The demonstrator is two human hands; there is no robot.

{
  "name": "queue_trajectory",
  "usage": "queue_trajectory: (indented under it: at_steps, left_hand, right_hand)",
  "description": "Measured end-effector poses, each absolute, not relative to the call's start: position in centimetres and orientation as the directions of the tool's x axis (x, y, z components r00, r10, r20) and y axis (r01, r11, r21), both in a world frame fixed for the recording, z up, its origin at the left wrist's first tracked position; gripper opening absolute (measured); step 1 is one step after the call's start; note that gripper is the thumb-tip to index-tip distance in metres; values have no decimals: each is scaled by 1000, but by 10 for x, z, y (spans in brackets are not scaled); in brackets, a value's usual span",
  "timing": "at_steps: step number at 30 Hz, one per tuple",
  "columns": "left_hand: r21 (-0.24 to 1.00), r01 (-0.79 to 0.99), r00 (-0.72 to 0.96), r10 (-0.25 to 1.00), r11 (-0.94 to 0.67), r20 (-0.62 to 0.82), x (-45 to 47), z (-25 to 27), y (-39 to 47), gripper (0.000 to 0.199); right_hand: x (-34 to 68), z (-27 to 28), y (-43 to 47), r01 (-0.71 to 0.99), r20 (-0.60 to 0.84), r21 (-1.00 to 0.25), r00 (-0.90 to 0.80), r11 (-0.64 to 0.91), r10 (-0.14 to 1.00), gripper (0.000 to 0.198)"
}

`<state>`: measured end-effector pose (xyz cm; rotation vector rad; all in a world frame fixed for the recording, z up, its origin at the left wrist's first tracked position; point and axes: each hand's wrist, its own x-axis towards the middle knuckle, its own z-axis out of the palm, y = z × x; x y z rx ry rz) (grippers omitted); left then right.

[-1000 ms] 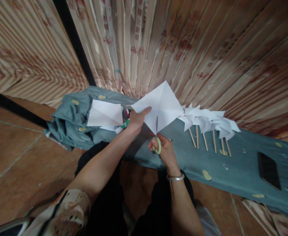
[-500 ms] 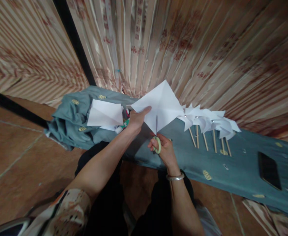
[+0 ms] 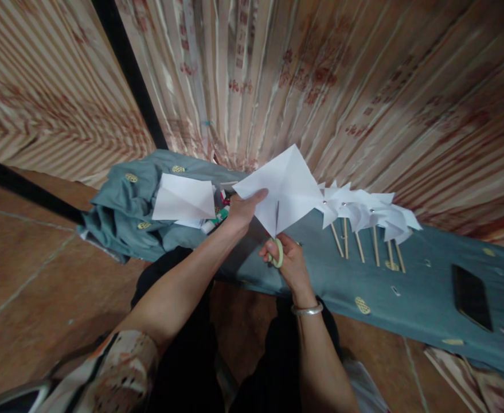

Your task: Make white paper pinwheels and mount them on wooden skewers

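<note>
A square of white paper is held up cornerwise over the bench, with faint creases across it. My left hand grips its left side, thumb on top and the other fingers hidden beneath. In my right hand is a pair of scissors with light green handles. Their blades sit at the paper's near corner, where a dark slit runs inward toward the middle. To the right lie several white paper pinwheels on wooden sticks, overlapping in a row.
A stack of white paper sheets lies at left, beside a green-and-white tube and small items. A black phone rests at right on the green cloth-covered bench. Behind hangs a patterned curtain; a dark pole stands at left.
The paper has shifted slightly right and nearer to me with my left hand. The scissors have moved slightly right, and the blade seen over the paper has given way to a slit.
</note>
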<state>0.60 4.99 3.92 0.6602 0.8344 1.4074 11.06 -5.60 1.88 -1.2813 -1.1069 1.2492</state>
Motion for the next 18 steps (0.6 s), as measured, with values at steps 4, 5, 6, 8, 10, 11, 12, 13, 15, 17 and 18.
queue_trajectory:
  at_steps: [4, 5, 6, 8, 10, 11, 12, 13, 15, 17, 18]
  left_hand:
    - [813, -578, -35, 993, 75, -116, 6, 39, 51, 35]
    - [811, -580, -38, 992, 75, -118, 6, 38, 52, 36]
    - [810, -581, -38, 992, 77, -121, 6, 38, 52, 36]
    - [810, -581, -38, 992, 79, -123, 7, 37, 53, 36]
    - [815, -574, -41, 992, 78, -123, 7, 37, 52, 35]
    - [818, -570, -42, 992, 77, -122, 7, 38, 52, 35]
    - [820, -568, -40, 992, 79, -123, 7, 38, 51, 34]
    - [820, -566, -35, 992, 83, -125, 8, 39, 50, 35]
    - [817, -568, -21, 991, 96, -131, 8, 39, 48, 35]
    - [813, -573, -12, 991, 102, -133, 9, 40, 47, 34]
    - [813, -574, -12, 991, 100, -131, 9, 39, 47, 34]
  right_hand:
    - [110, 18, -56, -38, -99, -995, 59, -97, 993, 41]
    - [110, 17, -55, -44, -100, -994, 60, -97, 993, 41]
    - [110, 17, -55, -49, -100, -994, 60, -97, 993, 41]
    - [110, 16, -55, -53, -101, -994, 60, -98, 993, 41]
    - [110, 16, -56, -40, -93, -995, 62, -90, 994, 40]
    - [110, 17, -56, -28, -86, -996, 63, -84, 994, 40]
    - [110, 18, -56, -13, -79, -997, 63, -79, 995, 39]
    - [111, 19, -56, 1, -75, -997, 63, -75, 995, 38]
    - [111, 21, -57, 22, -74, -997, 62, -75, 995, 38]
    - [111, 23, -57, 31, -80, -996, 67, -82, 995, 37]
    - [111, 23, -57, 33, -84, -996, 69, -86, 994, 37]
